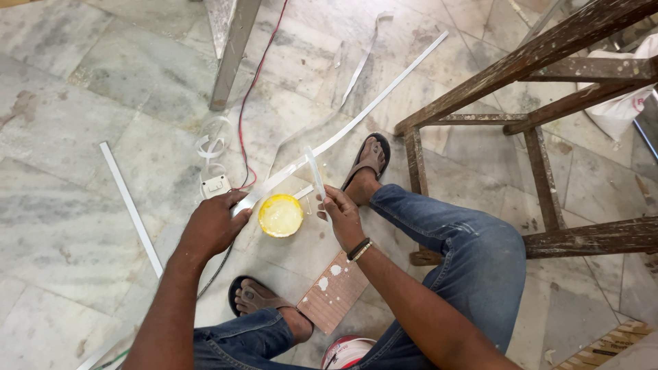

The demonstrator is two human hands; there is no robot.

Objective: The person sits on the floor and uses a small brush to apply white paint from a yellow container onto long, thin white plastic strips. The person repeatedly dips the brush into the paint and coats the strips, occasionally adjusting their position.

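Note:
I squat on a marble floor. My left hand grips the near end of a long white plastic strip that runs diagonally up and to the right across the floor. My right hand pinches a thin white stick or brush upright, just right of a small round yellow tub of pale paste. The tub sits on the floor between my two hands. A brown tile piece with white blobs lies below my right wrist.
A wooden ladder or stool frame stands at right. A metal leg rises at top. A red wire, a small white box, another white strip and a red-and-white tin lie about. A white sack sits far right.

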